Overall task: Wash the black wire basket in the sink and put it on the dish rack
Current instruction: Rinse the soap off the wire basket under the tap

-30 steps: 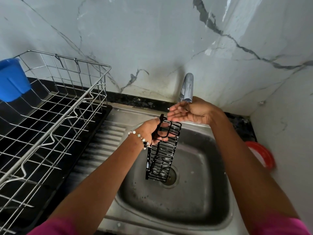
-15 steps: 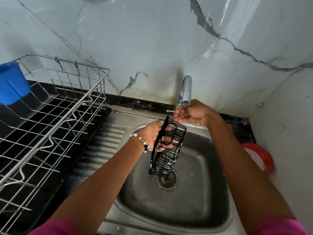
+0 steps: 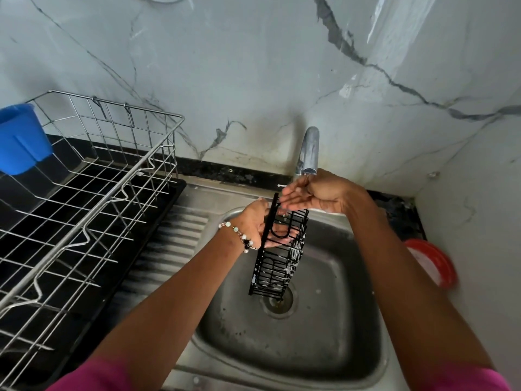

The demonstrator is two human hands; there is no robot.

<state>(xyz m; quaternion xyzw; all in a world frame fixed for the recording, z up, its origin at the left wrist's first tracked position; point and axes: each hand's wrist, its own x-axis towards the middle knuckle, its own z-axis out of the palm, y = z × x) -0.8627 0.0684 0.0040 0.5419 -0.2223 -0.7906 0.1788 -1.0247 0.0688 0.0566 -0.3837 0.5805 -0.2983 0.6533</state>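
My left hand [image 3: 255,225] grips the upper end of the black wire basket [image 3: 277,266], which hangs upright over the steel sink [image 3: 332,334], its lower end above the drain [image 3: 279,303]. White suds cling to its wires. My right hand [image 3: 315,193] is held palm up and cupped just under the tap spout [image 3: 308,152], right above the basket's top, with nothing in it. The metal dish rack [image 3: 84,198] stands on a black tray to the left of the sink.
A blue plastic cup [image 3: 21,138] hangs on the rack's far left corner. A red and white round lid or bowl [image 3: 431,262] lies on the counter right of the sink. Marble walls close off the back and right side.
The basket has turned in my left hand and now hangs more edge-on and upright. My right hand stays cupped beneath the tap.
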